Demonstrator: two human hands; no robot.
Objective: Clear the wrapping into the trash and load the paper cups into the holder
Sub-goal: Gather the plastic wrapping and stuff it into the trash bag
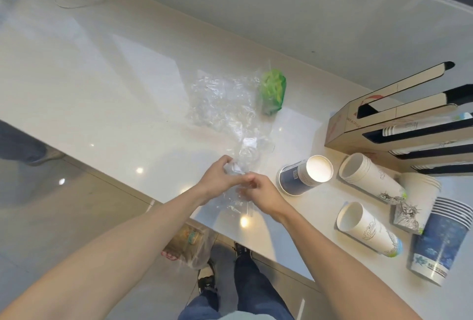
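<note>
While my left hand [217, 175] squeezes one end of the clear crinkly plastic wrapping [225, 104], my right hand [261, 191] pinches the same wrap just beside it, fingers curled in. The rest of the wrap lies spread on the shiny white counter [102, 76], out past my hands. A small green plastic bag [273, 91] touches its far edge. To the right of my right hand, stacks of white and blue paper cups [304, 177] lie on their sides. Beyond them stands the brown cardboard cup holder [340, 127], with some cups in its slots. Below my hands, a clear trash bag [189, 245] sits on the floor.
</note>
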